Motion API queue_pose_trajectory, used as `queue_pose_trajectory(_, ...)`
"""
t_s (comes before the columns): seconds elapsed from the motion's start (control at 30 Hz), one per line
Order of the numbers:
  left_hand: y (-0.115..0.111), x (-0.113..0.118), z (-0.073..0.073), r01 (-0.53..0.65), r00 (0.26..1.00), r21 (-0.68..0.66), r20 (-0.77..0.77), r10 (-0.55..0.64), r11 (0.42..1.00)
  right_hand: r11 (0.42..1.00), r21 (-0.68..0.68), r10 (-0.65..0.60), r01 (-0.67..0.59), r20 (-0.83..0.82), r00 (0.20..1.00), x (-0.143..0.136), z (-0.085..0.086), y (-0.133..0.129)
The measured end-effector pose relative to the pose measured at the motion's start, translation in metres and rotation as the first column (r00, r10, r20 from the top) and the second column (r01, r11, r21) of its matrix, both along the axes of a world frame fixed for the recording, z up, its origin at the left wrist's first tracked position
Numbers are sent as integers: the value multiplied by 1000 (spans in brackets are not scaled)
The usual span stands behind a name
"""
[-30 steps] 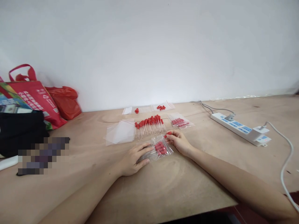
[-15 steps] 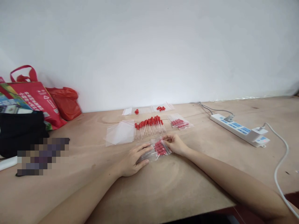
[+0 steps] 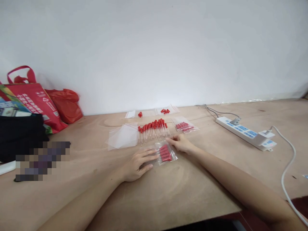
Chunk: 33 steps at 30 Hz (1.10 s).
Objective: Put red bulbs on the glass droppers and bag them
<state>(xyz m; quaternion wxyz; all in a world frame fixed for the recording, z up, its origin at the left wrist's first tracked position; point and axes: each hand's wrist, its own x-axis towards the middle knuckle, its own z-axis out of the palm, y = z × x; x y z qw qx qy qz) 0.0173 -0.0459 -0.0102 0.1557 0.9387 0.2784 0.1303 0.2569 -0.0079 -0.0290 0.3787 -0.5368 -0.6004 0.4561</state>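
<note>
A clear zip bag with several red-bulbed droppers inside lies flat on the table in front of me. My left hand rests on the bag's left part, fingers stretched out and covering the glass stems. At the bag's upper right corner, my right hand has its fingers pinched together on the edge. Just beyond lies a row of loose red-bulbed droppers, bulbs pointing away from me. Flat, unfilled zip bags are to the left of that row. Another filled bag of droppers lies to its right.
Loose red bulbs lie on bags near the wall. A white power strip with a plugged-in cable occupies the right side. On the left stand a red shopping bag and a red plastic bag, beside black cloth.
The bag has been laid flatter, its bulbs now showing more evenly. My left fingers have slid slightly right over it, while my right hand has shifted a little up at the corner.
</note>
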Motion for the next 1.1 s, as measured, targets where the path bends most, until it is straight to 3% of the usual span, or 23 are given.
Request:
queue_pose_trajectory(0.07,0,1,2,55,998,-9,-29,-55,998,993,45,108,-108,-16,994,-1,-3,0)
queue_pose_trajectory(0.17,-2,4,4,85,996,0,-36,-85,996,989,37,143,-141,-80,986,-2,-7,0)
queue_pose_trajectory(0.33,-1,2,1,-28,999,106,32,25,994,994,27,109,-106,-173,979,11,-1,-3)
queue_pose_trajectory(0.4,3,-1,-1,-132,991,179,56,123,975,998,64,24,-9,-228,973,22,2,1)
queue_pose_trajectory(0.47,10,-6,-4,-270,963,258,91,255,928,977,106,-144,185,-310,940,36,2,8)
queue_pose_trajectory(0.53,19,-13,-5,-422,907,318,132,400,849,917,119,-311,381,-385,869,49,0,19)
queue_pose_trajectory(0.63,35,-26,-7,-610,786,358,155,599,707,846,106,-441,523,-413,797,58,-7,35)
queue_pose_trajectory(0.73,51,-42,-7,-734,646,369,124,753,570,816,116,-505,566,-334,796,56,-14,47)
queue_pose_trajectory(0.8,59,-52,-7,-778,575,367,90,813,509,818,126,-515,561,-275,812,52,-17,50)
queue_pose_trajectory(0.93,68,-64,-9,-805,533,290,-29,846,517,817,174,-527,549,-158,835,50,-18,44)
queue_pose_trajectory(1.0,69,-66,-9,-812,531,244,-65,845,529,784,309,-571,538,18,821,50,-16,37)
queue_pose_trajectory(1.1,69,-66,-9,-828,514,229,-56,856,512,723,554,-636,413,300,711,46,-9,26)
